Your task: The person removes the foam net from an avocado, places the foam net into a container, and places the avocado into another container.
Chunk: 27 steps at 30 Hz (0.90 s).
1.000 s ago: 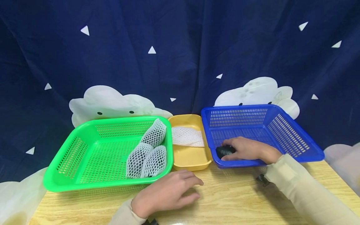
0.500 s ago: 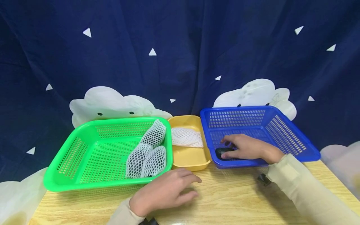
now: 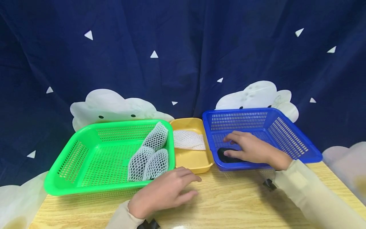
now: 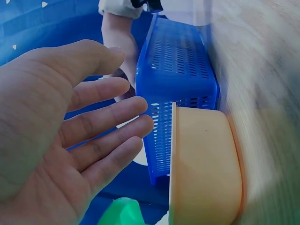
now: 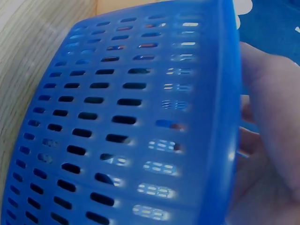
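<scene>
My right hand (image 3: pixel 251 148) reaches over the front rim of the blue basket (image 3: pixel 243 112). Its thumb overlaps a dark oval fruit, like an avocado (image 3: pixel 222 154), at the basket's front left corner, while the fingers are raised off behind it. In the right wrist view the basket wall hides the fruit and part of the hand (image 5: pixel 269 140). My left hand (image 3: pixel 163 192) hovers over the table with relaxed fingers, near the green basket's front right corner; its palm (image 4: pixel 51 154) holds nothing. Three dark oval items in white foam nets (image 3: pixel 155 163) lie in the green basket (image 3: pixel 85 190).
Between the two baskets stands a yellow tray (image 3: pixel 191 160) with white foam netting (image 3: pixel 189 140) lying flat inside. All three containers sit on a wooden table (image 3: pixel 228 203). Close behind them hangs a dark blue curtain (image 3: pixel 183 63) with clouds on it.
My right fingers have lifted off the dark fruit, which now lies lower in the basket's corner. My left hand has shifted slightly to the left.
</scene>
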### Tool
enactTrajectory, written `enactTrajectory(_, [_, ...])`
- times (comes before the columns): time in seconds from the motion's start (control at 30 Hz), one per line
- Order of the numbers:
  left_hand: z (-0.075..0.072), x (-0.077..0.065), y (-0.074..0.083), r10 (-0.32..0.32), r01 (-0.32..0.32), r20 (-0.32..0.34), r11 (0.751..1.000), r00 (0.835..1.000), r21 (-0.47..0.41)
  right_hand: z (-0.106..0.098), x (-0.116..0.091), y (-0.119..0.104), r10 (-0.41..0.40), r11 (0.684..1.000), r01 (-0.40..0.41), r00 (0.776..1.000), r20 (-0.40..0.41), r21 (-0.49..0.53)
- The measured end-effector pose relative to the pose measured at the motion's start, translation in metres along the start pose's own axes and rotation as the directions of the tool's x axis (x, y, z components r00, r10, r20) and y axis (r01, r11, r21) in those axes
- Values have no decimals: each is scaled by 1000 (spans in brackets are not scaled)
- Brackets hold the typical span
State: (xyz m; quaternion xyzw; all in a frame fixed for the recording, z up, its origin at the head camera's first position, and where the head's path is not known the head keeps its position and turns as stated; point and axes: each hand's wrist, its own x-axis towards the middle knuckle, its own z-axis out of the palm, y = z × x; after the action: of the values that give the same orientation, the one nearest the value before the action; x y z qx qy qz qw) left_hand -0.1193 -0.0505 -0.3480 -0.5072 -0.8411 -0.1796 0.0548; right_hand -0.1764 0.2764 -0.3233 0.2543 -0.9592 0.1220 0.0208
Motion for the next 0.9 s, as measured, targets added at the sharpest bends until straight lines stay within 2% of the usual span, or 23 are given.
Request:
enactTrajectory(0.23, [-9, -2, -2, -38, 38, -3, 999, 999, -15, -5, -4, -11, -31, 999, 27, 990, -138, -30])
enactTrajectory(0.43, [-14, -3, -4, -48, 47, -25, 999, 999, -11, -7, -6, -20, -86, 996, 86, 983, -164, -7])
enactTrajectory(0.73, [-18, -5, -9, -51, 51, -60, 999, 997, -6, -6, -9, -34, -174, 983, 182, 956, -234, 13])
enactTrajectory(0.9, [-21, -6, -12, -57, 58, -91, 998, 994, 6, -7, -13, -46, -191, 980, 200, 951, -241, 16])
